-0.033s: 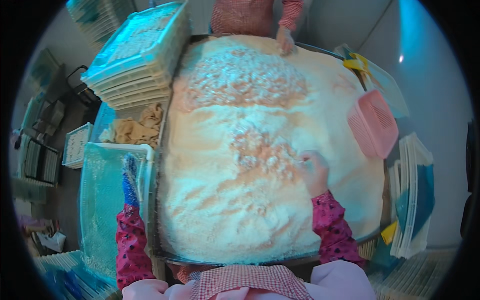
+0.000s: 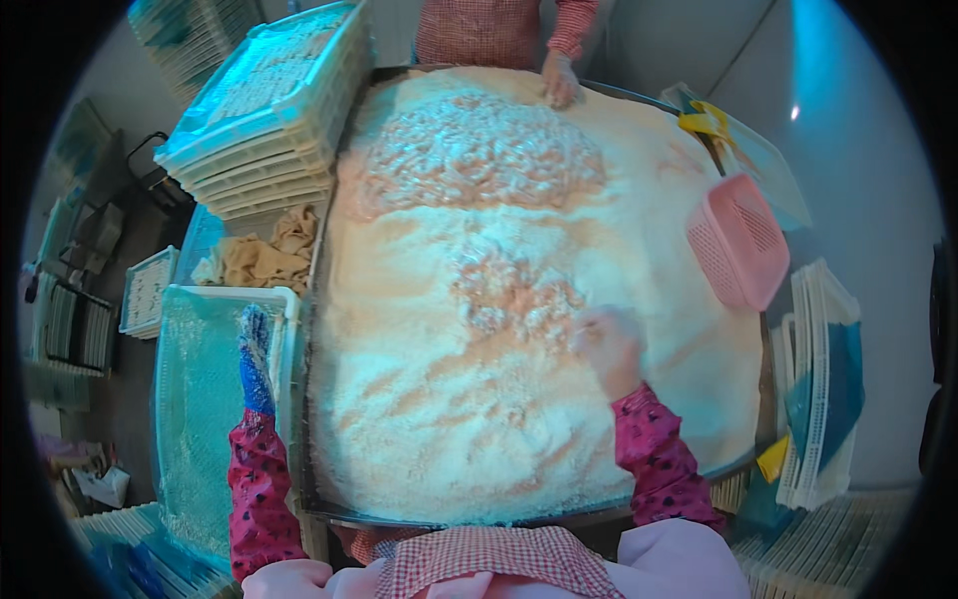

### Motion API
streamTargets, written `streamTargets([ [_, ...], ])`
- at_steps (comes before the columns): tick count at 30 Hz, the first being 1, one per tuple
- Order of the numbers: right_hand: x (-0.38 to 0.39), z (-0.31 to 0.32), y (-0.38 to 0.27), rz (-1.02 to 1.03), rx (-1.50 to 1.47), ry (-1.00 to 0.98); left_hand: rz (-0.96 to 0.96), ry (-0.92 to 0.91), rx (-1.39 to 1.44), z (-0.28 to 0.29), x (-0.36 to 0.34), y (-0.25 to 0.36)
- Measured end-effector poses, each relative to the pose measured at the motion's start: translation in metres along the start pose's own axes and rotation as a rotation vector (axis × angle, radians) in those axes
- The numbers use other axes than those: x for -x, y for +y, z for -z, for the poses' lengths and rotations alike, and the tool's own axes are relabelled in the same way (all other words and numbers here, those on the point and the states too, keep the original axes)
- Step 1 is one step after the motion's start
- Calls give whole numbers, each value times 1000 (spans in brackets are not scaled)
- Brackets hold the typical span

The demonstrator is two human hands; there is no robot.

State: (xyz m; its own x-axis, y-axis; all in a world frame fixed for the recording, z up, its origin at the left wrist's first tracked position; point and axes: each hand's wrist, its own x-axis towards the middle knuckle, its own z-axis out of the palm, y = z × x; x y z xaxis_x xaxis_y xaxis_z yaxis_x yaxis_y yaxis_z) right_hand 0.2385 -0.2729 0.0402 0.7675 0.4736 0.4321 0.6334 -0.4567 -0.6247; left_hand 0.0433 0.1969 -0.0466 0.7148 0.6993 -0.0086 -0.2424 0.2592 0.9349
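Note:
My left hand [image 2: 255,364], in a blue glove dusted white, lies with fingers stretched out along the right side of a green mesh tray [image 2: 195,399]. The hand shows nearly edge-on, and nothing appears in it. Over the broad bed of white powder [image 2: 429,439], my right hand [image 2: 609,349] is curled closed and slightly blurred. It is at the right edge of a small patch of powder-coated lumps [image 2: 509,295]; whatever its fingers hold cannot be made out. Farther back on the powder spreads a larger heap of glossy, wet-looking pieces [image 2: 479,150].
A pink perforated basket [image 2: 738,245] stands on the table's right edge. Stacked white trays [image 2: 259,120] rise at the back left, above a crumpled tan cloth [image 2: 264,260]. Upright trays [image 2: 823,389] stand at right. Across the table is a co-worker's hand [image 2: 561,82].
My right hand has shifted slightly left and nearer to me, and is now blurred. The whole view has shifted a little; my left hand stays at the tray.

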Motion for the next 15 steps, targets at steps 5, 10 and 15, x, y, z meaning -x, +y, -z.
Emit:
streamTargets([
  [5, 57, 1, 4, -15, -85, -356, 123, -209, -344, -91, 58, 18],
  [10, 25, -7, 62, -223, 276, -118, -52, -754, -671, -154, 140, -58],
  [15, 13, 15, 66, -323, 8, -23, -136, -770, -780, -175, 167, -44],
])
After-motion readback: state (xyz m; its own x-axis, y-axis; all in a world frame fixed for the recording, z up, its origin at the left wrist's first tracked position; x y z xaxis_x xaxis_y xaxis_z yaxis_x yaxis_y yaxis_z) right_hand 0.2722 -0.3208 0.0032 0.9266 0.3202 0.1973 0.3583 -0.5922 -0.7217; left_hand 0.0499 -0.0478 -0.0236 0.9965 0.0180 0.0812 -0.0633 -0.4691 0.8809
